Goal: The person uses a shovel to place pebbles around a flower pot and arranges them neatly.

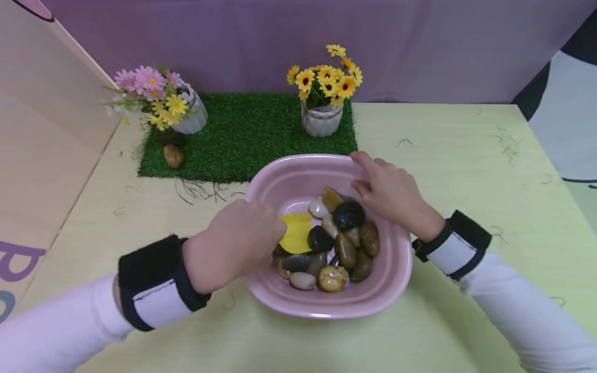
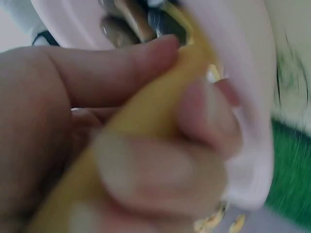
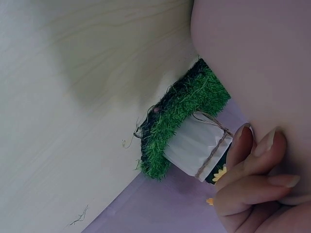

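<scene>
A pink bowl (image 1: 289, 178) sits on the pale green table, filled with several smooth pebbles (image 1: 347, 241), dark, brown and white. My left hand (image 1: 242, 241) reaches over the bowl's left rim and pinches a yellow cloth (image 1: 297, 233) that lies on the stones. In the left wrist view the fingers (image 2: 146, 170) curl tightly round the yellow cloth (image 2: 146, 111) beside the bowl's rim (image 2: 248, 97). My right hand (image 1: 384, 189) holds the far right rim of the bowl, its fingertips (image 3: 252, 145) pressed against the pink outer wall (image 3: 252, 53).
A green turf mat (image 1: 242, 132) lies behind the bowl. On it stand a pot of yellow sunflowers (image 1: 324, 98), a tilted pot of pink flowers (image 1: 160, 101) and a loose brown pebble (image 1: 173, 155). A beige panel (image 1: 42, 119) flanks the left.
</scene>
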Available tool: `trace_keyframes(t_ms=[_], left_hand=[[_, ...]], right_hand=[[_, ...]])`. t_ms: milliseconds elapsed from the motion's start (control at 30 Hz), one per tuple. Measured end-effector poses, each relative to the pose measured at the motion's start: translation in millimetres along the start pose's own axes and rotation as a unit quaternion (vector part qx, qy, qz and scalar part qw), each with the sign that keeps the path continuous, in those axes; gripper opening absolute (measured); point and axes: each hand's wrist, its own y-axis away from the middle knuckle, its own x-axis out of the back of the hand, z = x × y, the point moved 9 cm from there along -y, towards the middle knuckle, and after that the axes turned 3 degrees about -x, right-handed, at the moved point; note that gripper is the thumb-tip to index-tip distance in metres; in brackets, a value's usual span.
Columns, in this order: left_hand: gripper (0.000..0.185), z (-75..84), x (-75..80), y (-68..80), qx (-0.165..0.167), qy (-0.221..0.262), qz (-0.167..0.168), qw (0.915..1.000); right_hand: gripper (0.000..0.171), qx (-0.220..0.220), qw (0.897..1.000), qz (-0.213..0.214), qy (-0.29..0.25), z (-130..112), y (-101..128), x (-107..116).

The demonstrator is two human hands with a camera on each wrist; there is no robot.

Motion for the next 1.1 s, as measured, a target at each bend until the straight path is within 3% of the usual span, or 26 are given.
trace_keyframes(t_ms=[100,167,400,567,733,967,1100], left_hand=[[0.009,5.0,-10.4,-6.2,0.017,0.065,-0.032,0.9972],[0.010,7.0,-15.1,-7.0,0.029,0.090,-0.031,0.9951],[0.010,6.7,-20.1,-7.4,0.056,0.088,-0.018,0.9944],[0.009,5.5,-22.7,-12.8,0.039,0.095,0.004,0.9947],[0.006,3.8,-27.2,-18.2,0.018,0.081,0.025,0.9962],[0.008,8.1,-23.3,-15.5,-0.013,0.004,0.114,0.9934],[0.011,10.4,-26.2,-15.2,-0.019,-0.021,0.131,0.9909]], right_hand=[[0.049,0.002,1.000,0.000,-0.004,1.8,-0.4,1.1],[0.049,0.004,1.000,-0.001,-0.005,0.8,-0.9,1.1],[0.050,-0.002,1.000,-0.005,-0.004,0.8,-2.0,0.1],[0.050,-0.002,1.000,-0.004,-0.005,0.9,-1.9,-0.3],[0.050,0.004,1.000,-0.006,-0.005,0.2,-2.5,-0.5],[0.050,-0.001,1.000,-0.001,0.002,2.7,-2.6,2.5],[0.050,0.003,1.000,-0.001,0.000,2.9,-3.1,1.4]])
